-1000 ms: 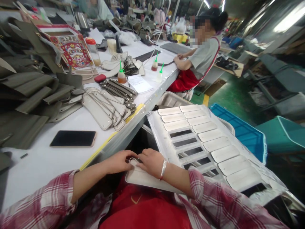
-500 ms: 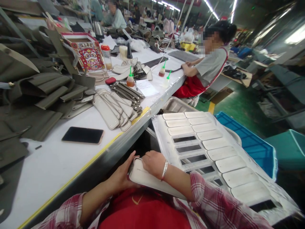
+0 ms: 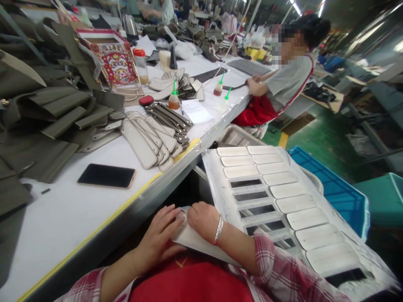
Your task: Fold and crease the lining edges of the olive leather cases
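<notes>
The single head camera looks from above the wearer's chest, forward and down, with the red apron (image 3: 192,285) at the bottom middle. The left hand (image 3: 160,233) and the right hand (image 3: 203,220) are close to the lens, seen from above and behind. The worktable (image 3: 63,218) recedes from lower left toward upper right. The wide view reaches past a seated co-worker (image 3: 288,86), farther off, to ceiling lights (image 3: 296,7) at the top edge.

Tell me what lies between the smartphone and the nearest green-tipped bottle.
In the head view, going from the smartphone to the green-tipped bottle: fanned pale grey panels, then overlapping dark narrow pieces.
</notes>
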`<state>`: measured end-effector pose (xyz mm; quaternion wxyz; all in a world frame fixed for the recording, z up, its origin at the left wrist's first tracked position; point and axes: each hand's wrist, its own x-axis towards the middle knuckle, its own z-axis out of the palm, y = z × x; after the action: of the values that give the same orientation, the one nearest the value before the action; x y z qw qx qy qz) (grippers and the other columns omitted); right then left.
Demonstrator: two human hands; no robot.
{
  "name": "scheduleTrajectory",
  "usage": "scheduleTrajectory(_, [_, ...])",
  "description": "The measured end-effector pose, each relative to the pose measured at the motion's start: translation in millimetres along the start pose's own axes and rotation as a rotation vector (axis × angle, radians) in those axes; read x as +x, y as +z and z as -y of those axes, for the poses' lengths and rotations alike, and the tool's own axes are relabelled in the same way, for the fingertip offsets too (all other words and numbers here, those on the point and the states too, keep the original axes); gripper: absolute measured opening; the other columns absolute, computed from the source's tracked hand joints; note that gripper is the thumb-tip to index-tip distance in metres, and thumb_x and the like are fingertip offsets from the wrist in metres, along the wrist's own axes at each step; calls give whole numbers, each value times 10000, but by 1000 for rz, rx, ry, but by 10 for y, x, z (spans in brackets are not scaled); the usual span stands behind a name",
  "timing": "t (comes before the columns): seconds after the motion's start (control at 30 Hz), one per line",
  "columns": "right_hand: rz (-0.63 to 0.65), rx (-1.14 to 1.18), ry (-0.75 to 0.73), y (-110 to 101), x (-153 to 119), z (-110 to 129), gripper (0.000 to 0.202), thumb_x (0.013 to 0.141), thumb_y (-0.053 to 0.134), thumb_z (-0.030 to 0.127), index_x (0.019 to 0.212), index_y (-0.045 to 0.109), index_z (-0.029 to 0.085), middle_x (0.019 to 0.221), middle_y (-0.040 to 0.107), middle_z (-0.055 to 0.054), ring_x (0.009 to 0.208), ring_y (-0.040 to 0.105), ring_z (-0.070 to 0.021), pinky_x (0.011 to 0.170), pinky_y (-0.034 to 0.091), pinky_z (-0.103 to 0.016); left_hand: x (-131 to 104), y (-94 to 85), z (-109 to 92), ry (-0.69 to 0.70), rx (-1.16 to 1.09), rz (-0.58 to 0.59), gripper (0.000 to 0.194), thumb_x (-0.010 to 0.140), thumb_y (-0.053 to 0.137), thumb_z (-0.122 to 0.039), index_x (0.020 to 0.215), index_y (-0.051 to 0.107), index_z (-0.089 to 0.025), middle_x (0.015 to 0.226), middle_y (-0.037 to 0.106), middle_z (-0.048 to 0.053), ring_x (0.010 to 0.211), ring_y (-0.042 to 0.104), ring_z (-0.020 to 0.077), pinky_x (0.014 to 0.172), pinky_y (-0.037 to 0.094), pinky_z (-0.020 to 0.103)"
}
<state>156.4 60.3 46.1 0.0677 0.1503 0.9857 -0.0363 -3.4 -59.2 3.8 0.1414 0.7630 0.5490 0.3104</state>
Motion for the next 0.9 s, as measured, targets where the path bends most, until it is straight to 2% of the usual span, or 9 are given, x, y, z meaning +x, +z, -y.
scheduleTrajectory(0.07, [1, -3, -18, -6, 13, 2, 168, 851, 437, 142, 756, 575, 129, 735, 572, -73, 744, 515, -192, 604, 354, -307, 49, -49, -40, 163, 145, 17, 464, 791, 580, -374, 1206, 497, -184, 1246, 527, 107, 1211, 398, 281, 1070, 202, 499])
scheduleTrajectory(0.13, [-2, -3, 10, -1, 19, 8, 164, 849, 446, 150, 740, 567, 133, 727, 569, -70, 740, 515, -187, 598, 350, -301, 89, -71, -65, 220, 211, 20, 368, 827, 526, -345, 1148, 544, -166, 1182, 579, 95, 1139, 467, 245, 1084, 168, 476])
scheduleTrajectory(0.23, [-33, 7, 97, 33, 5, 21, 147, 850, 457, 185, 753, 557, 135, 731, 569, -71, 710, 514, -172, 578, 335, -290, 87, -52, -72, 234, 273, 5, 314, 857, 461, -245, 1144, 546, -149, 1179, 578, 99, 1122, 477, 219, 1090, 147, 458])
scheduleTrajectory(0.37, [-158, 11, 165, 91, -25, 23, 179, 860, 442, 217, 729, 546, 152, 700, 557, -53, 665, 497, -156, 564, 303, -285, 67, -44, -101, 258, 361, 13, 297, 854, 439, -186, 1124, 551, -132, 1150, 585, 109, 1134, 460, 231, 1084, 140, 492])
scheduleTrajectory(0.57, [-361, -21, 152, 83, -19, 18, 220, 852, 444, 193, 647, 520, 170, 629, 512, -32, 618, 436, -150, 559, 263, -288, 241, -173, -231, 302, 465, 179, 253, 834, 466, -194, 1040, 584, -105, 1058, 600, 123, 1047, 503, 239, 1069, 186, 493])
scheduleTrajectory(0.67, [-430, -42, 111, 76, -25, 35, 226, 841, 446, 164, 624, 509, 172, 602, 492, -25, 600, 412, -151, 556, 254, -294, 296, -213, -244, 291, 423, 183, 376, 823, 499, -410, 1000, 595, -93, 1002, 605, 138, 1011, 512, 257, 1046, 229, 491])
scheduleTrajectory(0.73, [-430, -35, 78, 82, -37, 42, 227, 839, 446, 166, 623, 514, 173, 606, 497, -24, 606, 416, -153, 560, 262, -297, 305, -213, -215, 261, 348, 160, 405, 815, 489, -477, 959, 605, -118, 934, 615, 110, 953, 529, 235, 1025, 260, 483])
scheduleTrajectory(0.83, [-401, 35, 40, 88, -60, 24, 250, 857, 431, 197, 634, 542, 170, 619, 521, -20, 616, 438, -145, 595, 302, -286, 317, -181, -145, 178, 193, 131, 223, 867, 447, -315, 821, 611, -171, 808, 608, 45, 821, 537, 173, 927, 367, 411])
scheduleTrajectory(0.9, [-372, 142, 45, 76, -77, -15, 277, 882, 402, 223, 681, 582, 161, 647, 553, -24, 641, 468, -135, 637, 341, -266, 344, -154, -101, 65, 92, 110, 200, 867, 425, -246, 786, 587, -162, 828, 592, 55, 815, 524, 177, 841, 414, 370])
